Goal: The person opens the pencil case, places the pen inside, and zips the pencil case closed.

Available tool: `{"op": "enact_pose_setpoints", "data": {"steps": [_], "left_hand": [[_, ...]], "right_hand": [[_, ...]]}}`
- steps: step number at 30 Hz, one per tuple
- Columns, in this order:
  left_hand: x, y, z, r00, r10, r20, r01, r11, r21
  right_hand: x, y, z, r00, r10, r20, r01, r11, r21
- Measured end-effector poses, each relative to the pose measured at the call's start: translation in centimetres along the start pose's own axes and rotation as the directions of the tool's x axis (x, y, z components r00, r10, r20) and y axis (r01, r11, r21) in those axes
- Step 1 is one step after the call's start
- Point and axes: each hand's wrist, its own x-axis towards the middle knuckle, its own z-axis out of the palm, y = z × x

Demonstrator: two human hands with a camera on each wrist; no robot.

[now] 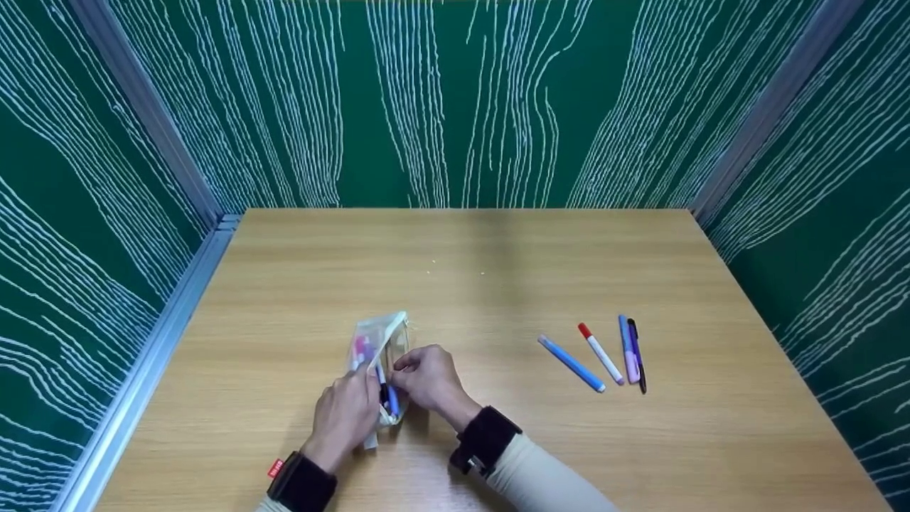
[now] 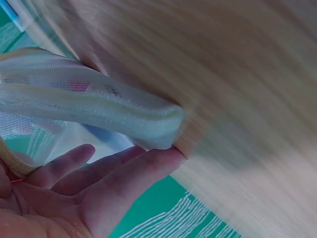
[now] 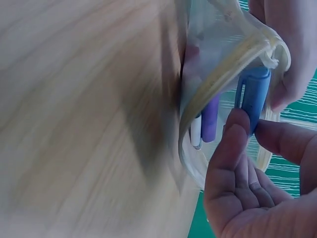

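A: Right hand?
B: Pinching blue pen at mouth of mesh pouch
A: Left hand?
B: Gripping pouch rim; pouch on table, left of four loose pens

The bag sits on the table, nearer the left edge than the right edge. Some pens are in the bag. Four other pens lie near each other on the table, closer to the right edge.
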Motion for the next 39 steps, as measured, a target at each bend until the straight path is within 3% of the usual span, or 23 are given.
{"op": "enact_pose_setpoints", "data": {"steps": [9, 16, 25, 29, 35, 39], "left_hand": [[-0.1, 0.0, 0.0, 0.999, 0.022, -0.038, -0.021, 0.999, 0.036], [-0.1, 0.0, 0.0, 1.0, -0.013, 0.024, 0.013, 1.0, -0.011], [0.0, -0.1, 0.0, 0.999, -0.023, 0.041, 0.024, 0.999, -0.023], [0.0, -0.1, 0.0, 0.999, -0.02, 0.031, 0.02, 1.0, -0.023], [-0.1, -0.2, 0.2, 0.999, 0.024, -0.021, -0.024, 0.999, 0.026], [-0.2, -0.2, 0.2, 1.0, 0.021, -0.016, -0.02, 1.0, 0.012]], "right_hand": [[0.6, 0.0, 0.9, 0.998, -0.054, -0.034, 0.053, 0.998, -0.043], [0.5, 0.1, 0.9, 0.998, -0.062, -0.007, 0.061, 0.998, -0.03], [0.5, 0.3, 0.5, 0.999, -0.043, -0.008, 0.043, 0.999, -0.009], [0.5, 0.3, -0.1, 0.998, -0.058, -0.022, 0.057, 0.997, -0.042], [0.3, 0.7, -1.8, 0.987, -0.135, -0.091, 0.117, 0.977, -0.18], [0.0, 1.1, -2.9, 0.98, -0.166, -0.108, 0.138, 0.965, -0.224]]}}
